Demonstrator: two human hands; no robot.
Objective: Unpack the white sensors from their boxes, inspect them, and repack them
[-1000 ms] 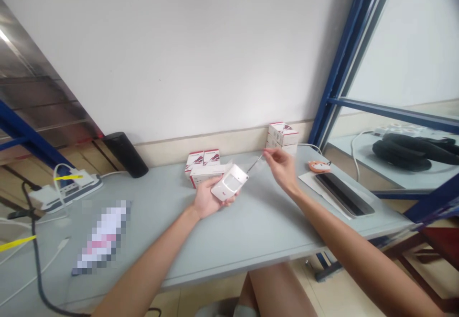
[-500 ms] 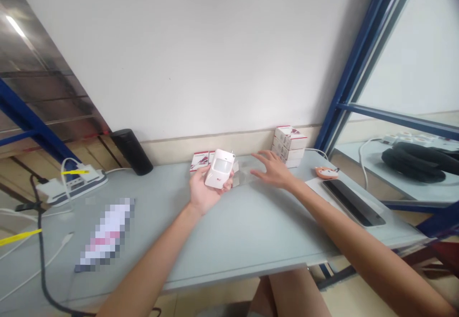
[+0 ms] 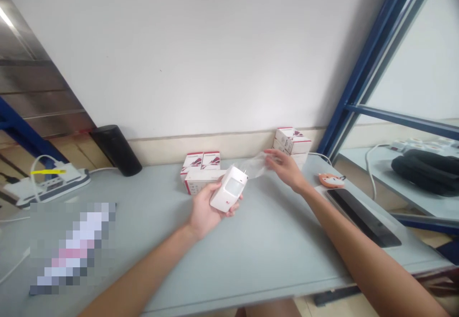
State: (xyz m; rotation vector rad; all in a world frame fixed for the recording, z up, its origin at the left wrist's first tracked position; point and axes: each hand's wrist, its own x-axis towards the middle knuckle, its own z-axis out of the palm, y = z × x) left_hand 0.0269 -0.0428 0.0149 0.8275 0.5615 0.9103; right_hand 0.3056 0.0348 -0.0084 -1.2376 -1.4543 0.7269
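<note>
A white motion sensor [image 3: 228,193] with a pale window on its front rests in my left hand [image 3: 203,214], tilted, the fingers closed around its sides and back. A short thin piece sticks up from its top end. Farther right, my right hand [image 3: 286,172] pinches a crumpled clear plastic bag [image 3: 256,165] by its edge, just above the table. Behind the sensor stands a white and red box [image 3: 195,183], with two similar boxes [image 3: 211,160] at its back. A stack of such boxes [image 3: 293,141] is beyond my right hand.
On the table [image 3: 265,250], a black cylinder [image 3: 116,149] and a power strip [image 3: 53,183] stand at the left, near a pixelated item [image 3: 73,250]. An orange mouse [image 3: 330,180] and a dark phone-like slab [image 3: 362,216] lie at the right, beside a blue frame [image 3: 358,63].
My right hand has closed on the clear plastic bag and lifts it off the table. The left hand has brought the sensor lower and nearer, so the boxes behind show more.
</note>
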